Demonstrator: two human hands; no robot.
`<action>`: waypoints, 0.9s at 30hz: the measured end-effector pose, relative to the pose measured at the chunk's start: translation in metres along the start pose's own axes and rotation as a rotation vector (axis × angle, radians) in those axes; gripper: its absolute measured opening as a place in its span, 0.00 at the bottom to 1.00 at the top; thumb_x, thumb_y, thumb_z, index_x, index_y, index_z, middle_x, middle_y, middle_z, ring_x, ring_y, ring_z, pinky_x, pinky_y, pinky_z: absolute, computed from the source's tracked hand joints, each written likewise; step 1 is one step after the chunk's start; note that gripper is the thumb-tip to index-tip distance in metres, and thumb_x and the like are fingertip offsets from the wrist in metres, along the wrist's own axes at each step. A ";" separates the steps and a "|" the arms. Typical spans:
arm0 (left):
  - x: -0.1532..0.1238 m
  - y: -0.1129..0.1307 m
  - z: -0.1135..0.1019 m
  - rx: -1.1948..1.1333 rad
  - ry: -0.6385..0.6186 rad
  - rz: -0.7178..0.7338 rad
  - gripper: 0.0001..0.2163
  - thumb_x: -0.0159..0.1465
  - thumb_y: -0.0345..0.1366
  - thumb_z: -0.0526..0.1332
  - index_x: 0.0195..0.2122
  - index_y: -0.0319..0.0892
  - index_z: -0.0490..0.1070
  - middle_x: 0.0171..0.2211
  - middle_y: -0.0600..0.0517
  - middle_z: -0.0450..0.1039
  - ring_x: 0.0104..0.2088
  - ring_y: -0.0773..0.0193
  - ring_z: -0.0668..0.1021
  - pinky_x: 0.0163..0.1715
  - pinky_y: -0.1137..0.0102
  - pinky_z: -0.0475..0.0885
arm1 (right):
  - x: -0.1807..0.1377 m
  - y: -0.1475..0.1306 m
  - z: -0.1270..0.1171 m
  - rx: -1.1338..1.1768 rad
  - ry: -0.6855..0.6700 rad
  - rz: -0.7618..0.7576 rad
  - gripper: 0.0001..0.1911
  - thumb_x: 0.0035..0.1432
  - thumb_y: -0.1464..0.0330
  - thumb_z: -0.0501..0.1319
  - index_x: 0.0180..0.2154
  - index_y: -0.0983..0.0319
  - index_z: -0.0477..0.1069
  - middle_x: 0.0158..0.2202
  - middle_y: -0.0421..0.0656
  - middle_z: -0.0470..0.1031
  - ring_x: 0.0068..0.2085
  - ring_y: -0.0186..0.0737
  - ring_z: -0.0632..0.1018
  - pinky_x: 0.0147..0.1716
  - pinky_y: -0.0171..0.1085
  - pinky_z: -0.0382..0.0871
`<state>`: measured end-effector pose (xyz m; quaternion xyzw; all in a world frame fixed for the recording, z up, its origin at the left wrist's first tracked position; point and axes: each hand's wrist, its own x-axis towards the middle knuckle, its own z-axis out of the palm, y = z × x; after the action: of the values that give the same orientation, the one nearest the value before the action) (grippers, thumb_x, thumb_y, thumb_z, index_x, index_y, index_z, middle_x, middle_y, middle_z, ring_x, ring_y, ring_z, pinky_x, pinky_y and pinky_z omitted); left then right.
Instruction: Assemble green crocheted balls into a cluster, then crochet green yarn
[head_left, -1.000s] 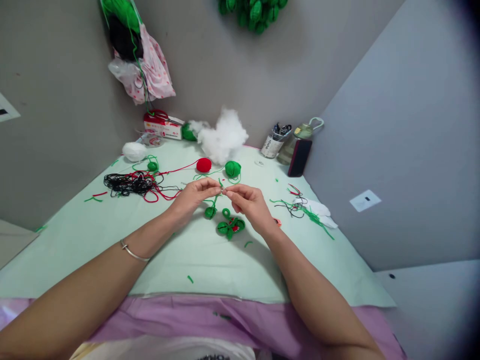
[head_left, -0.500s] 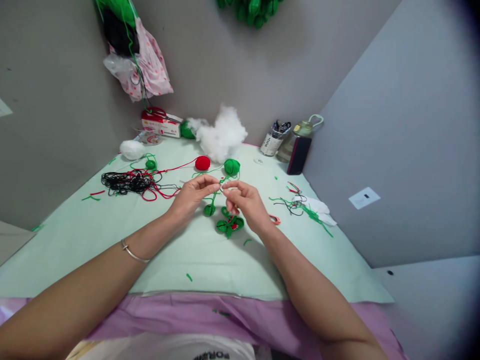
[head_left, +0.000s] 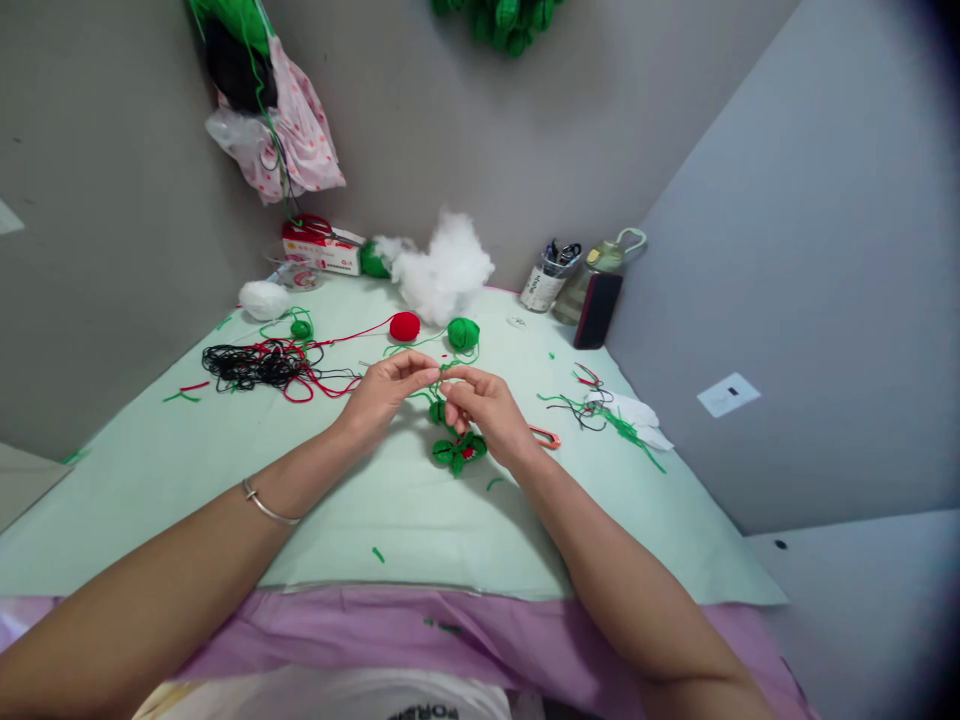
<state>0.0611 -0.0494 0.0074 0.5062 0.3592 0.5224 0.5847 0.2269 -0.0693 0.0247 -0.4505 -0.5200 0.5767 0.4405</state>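
My left hand (head_left: pixel 386 392) and my right hand (head_left: pixel 487 408) meet above the middle of the pale green table cover (head_left: pixel 225 470), fingertips pinched together on a strand of green yarn (head_left: pixel 444 372). A small green crocheted ball (head_left: pixel 437 411) hangs from that strand just below my fingers. Under my right hand lies a green crocheted piece with a red centre (head_left: pixel 459 450). The strand runs back to a green yarn ball (head_left: pixel 463 333).
A red yarn ball (head_left: pixel 405 326), a black and red thread tangle (head_left: pixel 259 366), white stuffing (head_left: pixel 444 268), a white ball (head_left: pixel 262 299), a box (head_left: pixel 322 250), a pen cup (head_left: pixel 546 280), a bottle and dark phone (head_left: pixel 598 310), and yarn scraps (head_left: pixel 615 415) surround them.
The small green ball has risen and shifted right, closer to my fingertips. My right hand moved slightly left and down toward the left hand.
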 end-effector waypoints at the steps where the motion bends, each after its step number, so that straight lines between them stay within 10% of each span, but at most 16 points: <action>1: 0.000 0.000 0.001 0.008 -0.015 0.000 0.09 0.56 0.41 0.72 0.31 0.43 0.77 0.31 0.54 0.74 0.35 0.63 0.73 0.43 0.68 0.66 | 0.000 0.001 0.001 -0.003 -0.010 0.004 0.15 0.51 0.59 0.68 0.36 0.63 0.73 0.17 0.34 0.73 0.16 0.27 0.67 0.18 0.29 0.57; 8: 0.008 0.002 -0.014 0.071 -0.036 0.034 0.08 0.61 0.43 0.68 0.34 0.44 0.74 0.31 0.54 0.74 0.33 0.65 0.72 0.36 0.72 0.65 | 0.009 -0.003 -0.019 0.050 0.173 -0.060 0.12 0.48 0.61 0.69 0.30 0.62 0.72 0.16 0.34 0.70 0.16 0.27 0.64 0.18 0.30 0.55; 19: 0.001 0.024 -0.020 0.289 -0.657 -0.148 0.12 0.64 0.47 0.64 0.37 0.44 0.81 0.22 0.51 0.74 0.26 0.62 0.74 0.30 0.69 0.68 | 0.020 -0.009 -0.059 0.059 0.375 -0.175 0.12 0.46 0.63 0.68 0.29 0.62 0.71 0.15 0.34 0.68 0.16 0.26 0.62 0.18 0.30 0.52; 27: 0.006 0.032 -0.021 -0.132 -0.148 0.053 0.12 0.60 0.46 0.70 0.29 0.43 0.76 0.37 0.47 0.76 0.37 0.61 0.75 0.30 0.71 0.66 | 0.023 0.007 -0.049 -0.052 0.210 -0.022 0.13 0.45 0.60 0.69 0.29 0.63 0.73 0.15 0.34 0.69 0.16 0.27 0.63 0.18 0.30 0.54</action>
<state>0.0347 -0.0410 0.0346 0.5131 0.2662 0.5213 0.6278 0.2698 -0.0371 0.0141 -0.5141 -0.4907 0.5077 0.4870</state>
